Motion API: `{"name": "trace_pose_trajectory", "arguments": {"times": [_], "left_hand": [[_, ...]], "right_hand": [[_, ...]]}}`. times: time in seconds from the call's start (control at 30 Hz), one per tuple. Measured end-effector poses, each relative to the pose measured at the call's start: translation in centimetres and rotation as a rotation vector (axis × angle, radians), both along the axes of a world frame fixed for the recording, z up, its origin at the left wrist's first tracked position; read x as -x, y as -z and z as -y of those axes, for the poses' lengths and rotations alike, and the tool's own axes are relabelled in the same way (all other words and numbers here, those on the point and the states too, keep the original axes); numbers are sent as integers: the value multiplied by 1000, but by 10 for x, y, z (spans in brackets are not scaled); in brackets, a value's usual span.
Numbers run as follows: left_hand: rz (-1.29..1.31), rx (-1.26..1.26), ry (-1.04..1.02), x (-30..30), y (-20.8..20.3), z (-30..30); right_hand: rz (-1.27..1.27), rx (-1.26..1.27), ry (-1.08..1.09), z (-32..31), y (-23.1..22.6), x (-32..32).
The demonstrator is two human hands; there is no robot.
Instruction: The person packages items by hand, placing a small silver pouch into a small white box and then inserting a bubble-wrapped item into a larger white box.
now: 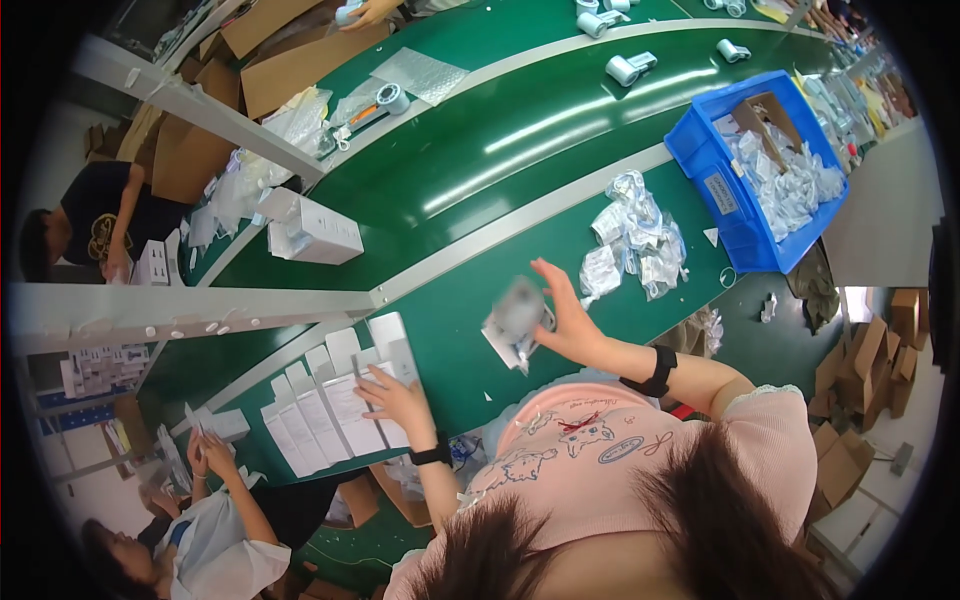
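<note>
My left hand (pixel 393 402) rests with its fingers spread on the nearest of a row of slim white boxes (pixel 318 412), some with raised flaps. My right hand (pixel 572 318) is curved around the side of a blurred grey rounded thing (pixel 518 306), thumb and fingers on its right. Motion smears that thing, so I cannot tell its kind. Just below it, a white flat-edged piece (pixel 503 345) shows, partly covered. To the right of this hand lies a heap of small clear plastic bags with pale contents (pixel 640 240) on the green tabletop (pixel 450 300).
A blue bin (pixel 720 205) of bagged parts stands at the right. Beyond the metal edge runs a green conveyor (pixel 480 150) carrying pale blue handheld devices (pixel 630 68). An open white carton (pixel 318 232) sits at the left. Co-workers (pixel 215 530) are at the left; another person's hand (pixel 372 12) shows at the top.
</note>
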State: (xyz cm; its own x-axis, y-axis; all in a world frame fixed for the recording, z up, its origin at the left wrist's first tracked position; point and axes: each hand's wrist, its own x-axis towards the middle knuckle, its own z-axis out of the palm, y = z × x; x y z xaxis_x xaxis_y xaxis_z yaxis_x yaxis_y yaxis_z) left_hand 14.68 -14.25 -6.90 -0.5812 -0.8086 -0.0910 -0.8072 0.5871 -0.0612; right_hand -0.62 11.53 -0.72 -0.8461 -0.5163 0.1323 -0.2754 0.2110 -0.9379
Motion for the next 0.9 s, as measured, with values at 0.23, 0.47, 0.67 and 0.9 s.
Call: {"name": "trace_pose_trajectory", "arguments": {"times": [0.23,0.47,0.67,0.9], "left_hand": [[-131,-281,288,30,-30,-79],[-330,-574,329,47,-23,-51],[-339,-695,406,35,4,-29],[-379,-1035,269,37,3,-41]], "right_hand": [[61,-38,-464,-14,13,28],[226,-137,-450,5,21,63],[250,291,-44,73,19,157],[-65,180,170,161,48,238]]}}
